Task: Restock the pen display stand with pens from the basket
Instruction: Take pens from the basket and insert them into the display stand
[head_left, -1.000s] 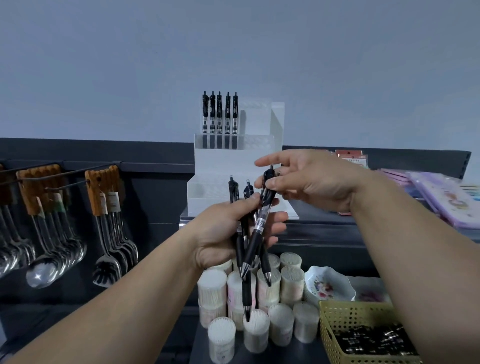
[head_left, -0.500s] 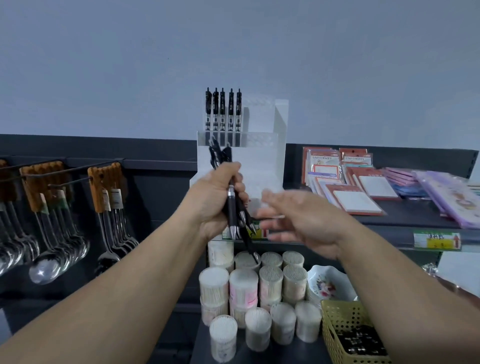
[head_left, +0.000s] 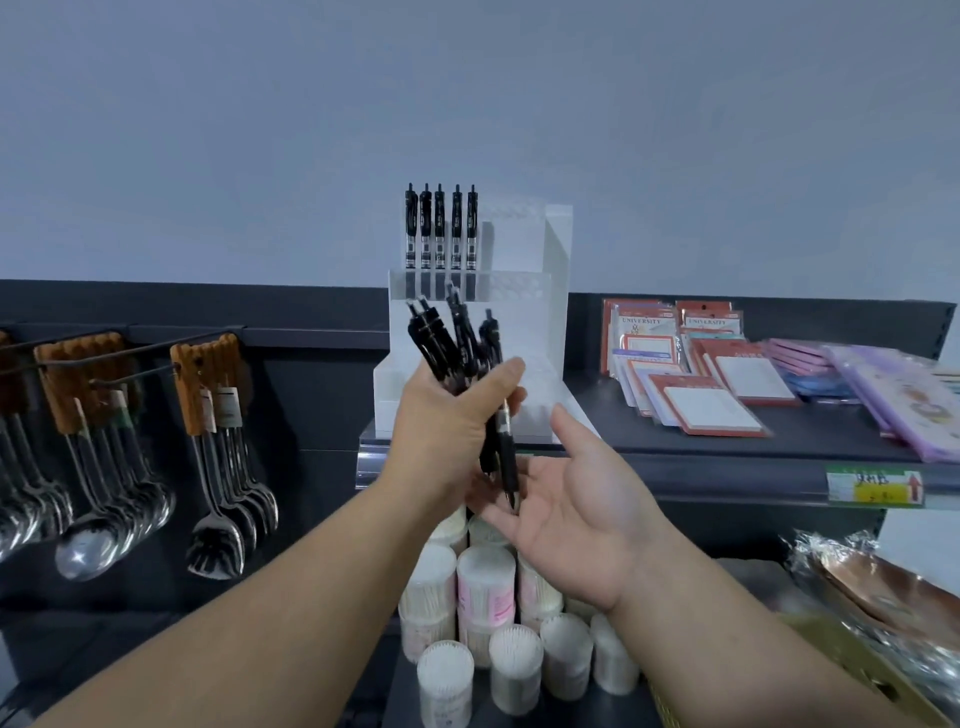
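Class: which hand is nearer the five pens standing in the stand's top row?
Left. The left hand, gripping a bundle of pens, sits just below the top-row pens. The right hand lies lower, open beneath the bundle's tips.

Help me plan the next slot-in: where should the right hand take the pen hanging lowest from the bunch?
Pinch its black grip section just below the left hand, coming from the right and below. That pen hangs tip-down, lowest of the bunch, by the open right hand; its upper end is buried in the left fist.
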